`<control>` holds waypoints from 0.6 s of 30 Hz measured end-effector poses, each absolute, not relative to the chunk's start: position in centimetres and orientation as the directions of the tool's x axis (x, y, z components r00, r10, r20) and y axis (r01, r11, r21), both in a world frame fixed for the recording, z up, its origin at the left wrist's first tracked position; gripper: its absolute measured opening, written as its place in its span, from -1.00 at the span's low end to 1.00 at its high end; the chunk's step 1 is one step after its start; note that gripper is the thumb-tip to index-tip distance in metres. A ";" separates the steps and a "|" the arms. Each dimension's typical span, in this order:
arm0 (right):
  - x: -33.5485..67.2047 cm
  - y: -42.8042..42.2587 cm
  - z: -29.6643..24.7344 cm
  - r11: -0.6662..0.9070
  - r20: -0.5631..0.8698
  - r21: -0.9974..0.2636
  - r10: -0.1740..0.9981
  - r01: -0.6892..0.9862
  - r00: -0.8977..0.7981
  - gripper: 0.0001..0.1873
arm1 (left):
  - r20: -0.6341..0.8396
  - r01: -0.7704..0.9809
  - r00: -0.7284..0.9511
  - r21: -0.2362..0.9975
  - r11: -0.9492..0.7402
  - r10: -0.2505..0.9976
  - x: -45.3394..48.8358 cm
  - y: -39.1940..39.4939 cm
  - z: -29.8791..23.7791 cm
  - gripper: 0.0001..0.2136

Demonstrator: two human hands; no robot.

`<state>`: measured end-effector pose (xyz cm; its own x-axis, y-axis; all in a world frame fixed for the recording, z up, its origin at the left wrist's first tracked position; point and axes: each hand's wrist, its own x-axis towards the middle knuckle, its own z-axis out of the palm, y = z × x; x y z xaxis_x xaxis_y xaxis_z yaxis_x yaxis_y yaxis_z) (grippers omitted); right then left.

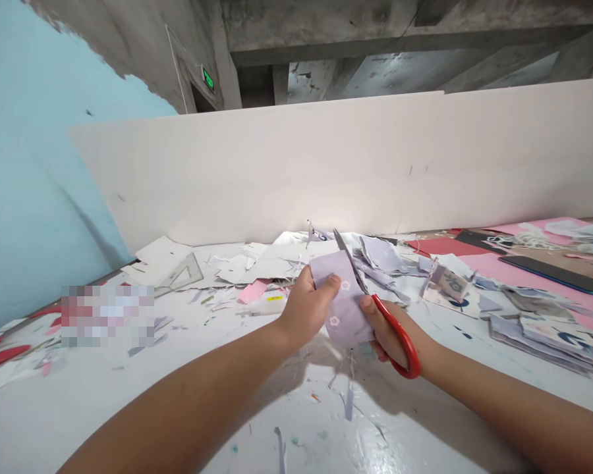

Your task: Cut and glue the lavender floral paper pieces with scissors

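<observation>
Your two bare hands meet above a white table (178, 401), near the middle of the view. Your left hand (304, 306) is closed in a pinch on a lavender paper piece with white flowers (343, 299): the thumb lies flat on its printed face, the fingers tucked out of sight behind. Your right hand (388, 336) is curled around red-handled scissors (391, 319), its thumb near the pivot. The blades point up and away from you, along the paper's right edge; how far they are parted is hard to tell. So is whether your right fingers touch the paper.

Beyond your hands lie lavender scraps (383, 253). Near your left hand is a white tube with a yellow label (264, 305); farther left, a clear set square (185, 273). To the right are a stack of cut pieces (548, 336) and a dark phone (556, 273) on pink sheeting (494, 266).
</observation>
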<state>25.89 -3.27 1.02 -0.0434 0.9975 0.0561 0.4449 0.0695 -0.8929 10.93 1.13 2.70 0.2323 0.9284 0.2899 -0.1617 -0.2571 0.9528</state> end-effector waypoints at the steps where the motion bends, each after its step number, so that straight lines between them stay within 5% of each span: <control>1: 25.9 -3.1 0.9 0.072 0.068 -0.902 0.997 0.425 -0.026 -0.45 | 0.293 -0.172 0.234 0.951 -0.257 0.927 10.9 1.1 2.7 -0.70; 9: 25.6 -1.5 0.7 0.057 0.046 -0.994 0.991 -0.089 0.124 -0.49 | 0.318 -0.237 0.184 0.933 -0.272 0.930 10.9 2.0 2.7 -0.69; 18: 25.7 -1.7 0.5 0.136 0.138 -0.978 0.990 -0.158 -0.003 -0.68 | 0.375 0.026 0.222 0.920 -0.390 0.900 10.6 2.2 2.1 -0.68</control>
<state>25.70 -1.66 0.49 -0.0030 0.9905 0.1378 -0.1583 0.1356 -0.9780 10.57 2.19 2.12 0.2216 0.9000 0.3754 0.0255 -0.3902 0.9204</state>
